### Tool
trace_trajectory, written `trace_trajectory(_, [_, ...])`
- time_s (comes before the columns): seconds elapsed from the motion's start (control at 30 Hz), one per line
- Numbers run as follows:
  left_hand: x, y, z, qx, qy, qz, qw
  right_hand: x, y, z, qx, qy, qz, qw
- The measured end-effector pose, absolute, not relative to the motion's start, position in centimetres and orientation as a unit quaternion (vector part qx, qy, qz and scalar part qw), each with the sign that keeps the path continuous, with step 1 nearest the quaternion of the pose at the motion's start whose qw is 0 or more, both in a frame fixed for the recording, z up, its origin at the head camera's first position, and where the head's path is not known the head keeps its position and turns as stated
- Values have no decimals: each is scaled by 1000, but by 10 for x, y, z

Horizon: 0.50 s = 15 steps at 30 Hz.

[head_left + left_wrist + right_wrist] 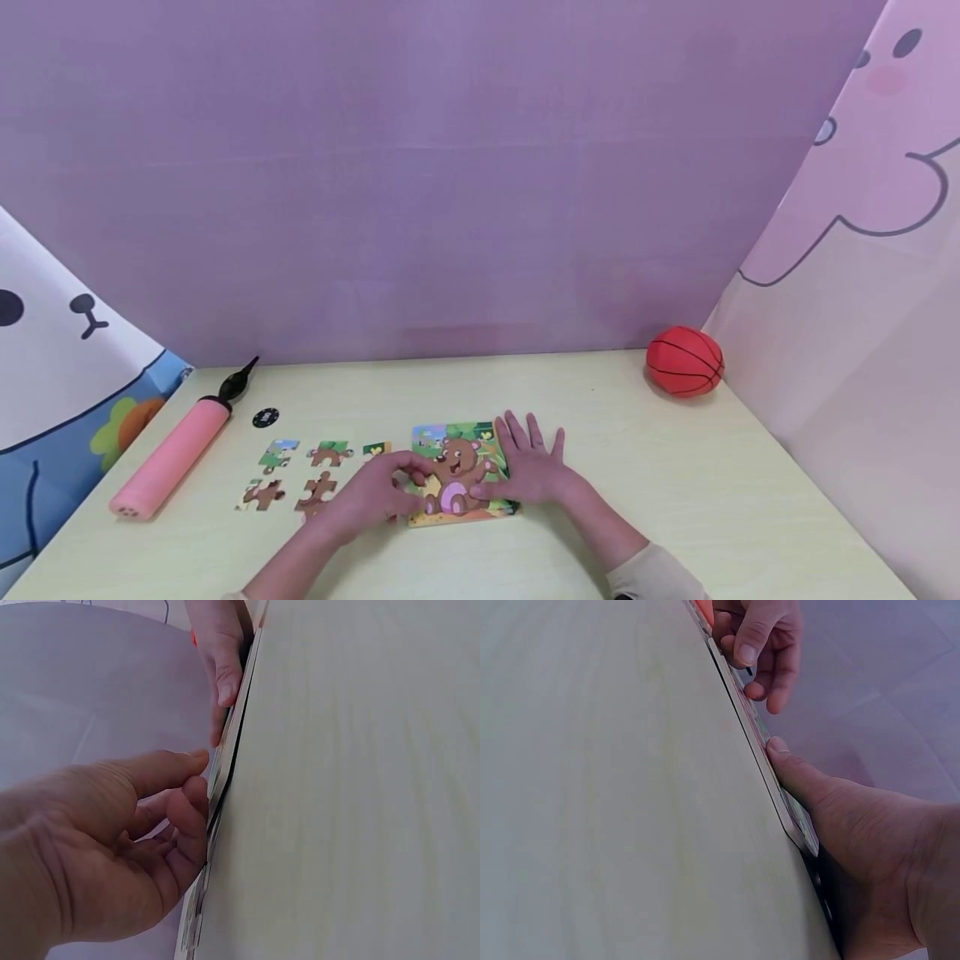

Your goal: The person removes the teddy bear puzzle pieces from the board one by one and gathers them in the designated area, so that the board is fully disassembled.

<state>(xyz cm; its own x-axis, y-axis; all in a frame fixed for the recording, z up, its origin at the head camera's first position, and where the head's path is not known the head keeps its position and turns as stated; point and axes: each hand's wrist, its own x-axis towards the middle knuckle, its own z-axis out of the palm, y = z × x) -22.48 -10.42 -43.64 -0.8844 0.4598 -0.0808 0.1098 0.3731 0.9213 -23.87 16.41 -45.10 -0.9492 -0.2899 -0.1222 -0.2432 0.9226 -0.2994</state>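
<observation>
A square bear puzzle board (453, 471) lies flat on the table, with a brown bear on its picture side. My right hand (534, 471) rests over its right edge with fingers spread and thumb on the picture. At the board's left edge is my left hand (378, 492), thumb and fingers loosely curled, with nothing visible between them. The left wrist view shows the left fingertips (196, 793) close beside the board's edge; contact is hard to tell. Several loose jigsaw pieces (328, 452) lie left of the board, some partly hidden by the left hand.
A pink hand pump (172, 462) with a black nozzle lies at the left of the table (637, 467). A black round chip (266, 417) sits near it. At the back right corner rests a red toy basketball (684, 362). A purple backdrop (450, 183) rises behind the table.
</observation>
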Motion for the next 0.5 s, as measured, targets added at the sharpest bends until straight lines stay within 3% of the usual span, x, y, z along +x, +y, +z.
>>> trace_trajectory(0.23, [-223,-100,-437,181,851,474,138,-238,163,-451,-134,977,-142,84])
trace_trajectory(0.5, [-222,-98,-436,183,853,467,141,-239,164,-451,-133,976,-151,85])
